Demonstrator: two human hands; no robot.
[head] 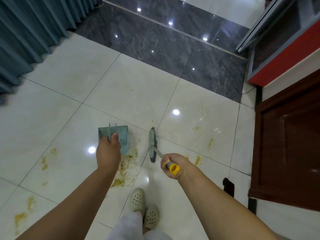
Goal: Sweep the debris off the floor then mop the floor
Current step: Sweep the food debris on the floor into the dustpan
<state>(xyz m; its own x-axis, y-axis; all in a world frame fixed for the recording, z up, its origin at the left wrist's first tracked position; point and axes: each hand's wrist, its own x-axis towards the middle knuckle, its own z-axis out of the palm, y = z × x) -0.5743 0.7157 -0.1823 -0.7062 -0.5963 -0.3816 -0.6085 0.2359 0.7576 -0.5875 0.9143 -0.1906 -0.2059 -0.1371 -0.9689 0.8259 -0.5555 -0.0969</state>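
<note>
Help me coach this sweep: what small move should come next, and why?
Probably draw the broom in the right hand leftward, pushing the debris pile toward the dustpan held by the left hand; the pile lies between them, by the pan's mouth.

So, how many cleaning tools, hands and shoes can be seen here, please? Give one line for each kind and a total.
Cleaning tools: 2, the dustpan and the broom.
Hands: 2, the left hand on the dustpan handle, the right hand on the broom handle.
Shoes: 2, one and the other.
Total: 6
</note>
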